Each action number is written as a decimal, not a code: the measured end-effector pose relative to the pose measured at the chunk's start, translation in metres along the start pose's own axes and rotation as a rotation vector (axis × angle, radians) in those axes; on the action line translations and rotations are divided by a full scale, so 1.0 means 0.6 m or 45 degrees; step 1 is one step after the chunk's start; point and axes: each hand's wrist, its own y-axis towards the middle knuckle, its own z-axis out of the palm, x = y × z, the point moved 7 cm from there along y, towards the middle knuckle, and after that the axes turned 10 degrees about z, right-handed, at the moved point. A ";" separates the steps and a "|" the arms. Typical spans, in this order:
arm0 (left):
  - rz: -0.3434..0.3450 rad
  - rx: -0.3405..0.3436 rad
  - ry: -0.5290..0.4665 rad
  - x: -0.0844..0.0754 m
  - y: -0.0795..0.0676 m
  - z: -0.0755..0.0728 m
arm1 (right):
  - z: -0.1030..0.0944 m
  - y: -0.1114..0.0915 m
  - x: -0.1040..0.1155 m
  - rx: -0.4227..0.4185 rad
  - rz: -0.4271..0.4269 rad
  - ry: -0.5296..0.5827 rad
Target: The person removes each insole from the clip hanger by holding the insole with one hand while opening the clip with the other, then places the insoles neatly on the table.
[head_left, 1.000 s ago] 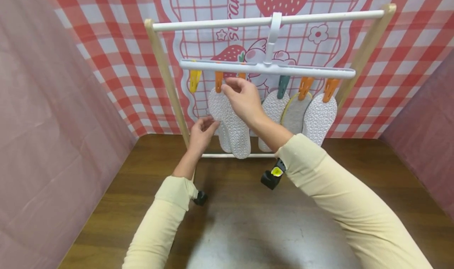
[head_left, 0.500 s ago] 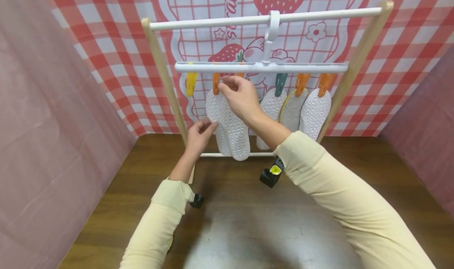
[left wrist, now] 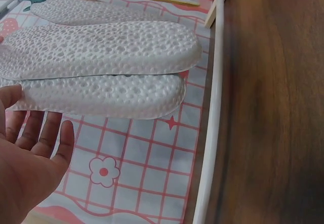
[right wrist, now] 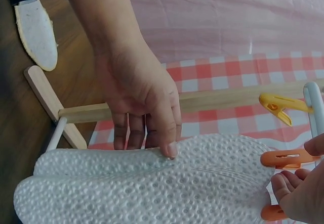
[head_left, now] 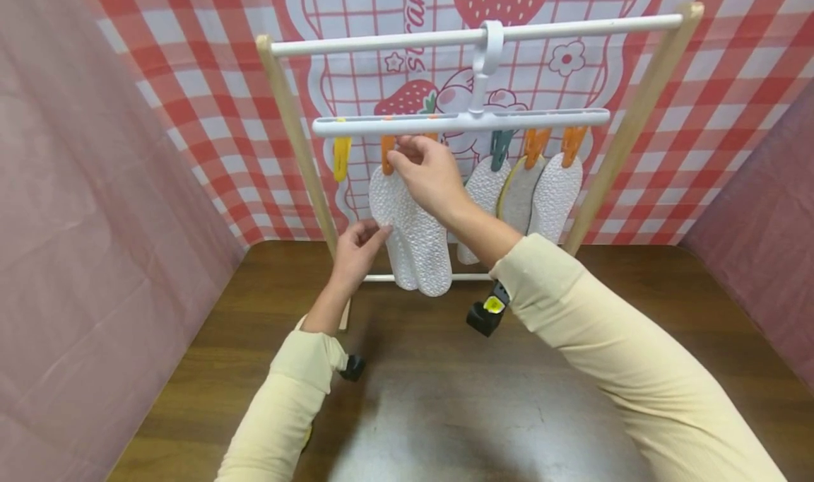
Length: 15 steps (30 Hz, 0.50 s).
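Two white, dimpled insoles hang side by side and overlap from a white clip hanger (head_left: 534,120). My left hand (head_left: 356,256) pinches the outer edge of the left insole (head_left: 400,266), its thumb on the dimpled face. At the top of that insole, my right hand (head_left: 439,181) holds an orange clothespin (head_left: 386,155) between thumb and fingers. The right insole (head_left: 435,263) hangs from a second orange clothespin (right wrist: 276,213), which the right hand partly hides in the head view. Both insoles stretch above the left hand in the left wrist view.
Further right hang a white insole (head_left: 486,185) on a green clothespin, a grey yellow-edged insole (head_left: 521,196) and another white insole (head_left: 556,192) on orange clothespins. A yellow clothespin (head_left: 341,158) dangles at left. The hanger hooks over a rack's white rail (head_left: 585,30).
The hanger has turned slightly, its right end shifting left with the insoles there. The bottoms of the two left insoles have come a little lower in view. Both hands keep nearly the same place.
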 end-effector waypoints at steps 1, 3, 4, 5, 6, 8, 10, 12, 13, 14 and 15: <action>0.008 0.001 -0.023 0.000 -0.001 0.000 | 0.001 0.000 0.001 0.002 0.002 -0.001; 0.025 0.002 -0.070 -0.002 -0.004 0.000 | 0.003 -0.001 0.003 0.009 0.010 0.001; 0.034 0.004 -0.085 -0.003 -0.006 0.000 | 0.003 -0.002 0.003 0.012 0.016 0.003; 0.043 0.005 -0.102 -0.003 -0.007 0.000 | 0.004 -0.002 0.004 0.013 0.019 0.004; 0.053 0.006 -0.108 -0.004 -0.008 0.000 | 0.004 -0.003 0.005 0.015 0.024 0.008; 0.071 0.010 -0.119 -0.006 -0.009 -0.001 | 0.006 -0.003 0.006 0.012 0.030 0.008; 0.089 0.016 -0.123 -0.007 -0.011 -0.001 | 0.007 -0.003 0.007 0.008 0.034 0.016; 0.097 0.022 -0.125 -0.009 -0.013 -0.002 | 0.008 -0.003 0.007 0.007 0.040 0.024; 0.097 0.024 -0.128 -0.009 -0.013 -0.002 | 0.008 -0.003 0.008 0.007 0.041 0.027; 0.099 0.026 -0.127 -0.010 -0.015 -0.002 | 0.009 -0.004 0.009 0.009 0.041 0.032; 0.100 0.028 -0.125 -0.010 -0.015 -0.003 | 0.010 -0.004 0.009 0.011 0.040 0.037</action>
